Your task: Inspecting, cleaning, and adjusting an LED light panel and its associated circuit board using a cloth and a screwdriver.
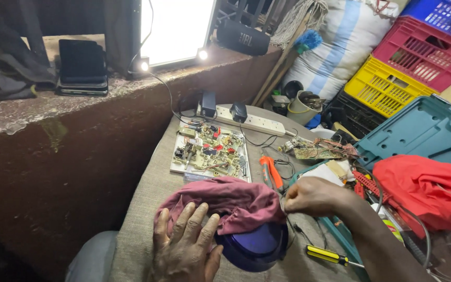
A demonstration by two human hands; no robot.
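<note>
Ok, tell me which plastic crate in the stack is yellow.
The middle crate, sandwiched between the red crate above and the black crate below; a blue one tops the stack.

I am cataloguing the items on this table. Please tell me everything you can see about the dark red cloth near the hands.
The dark red cloth is soft, wrinkled fabric, maroon to pinkish, lying bunched on the grey table cover. It drapes over the top of a round dark blue object, hiding part of it. The left hand lies flat against its lower left edge, fingers spread. The right hand, closed in a fist, touches its right end. Behind it lies a white board of electronic parts.
</note>
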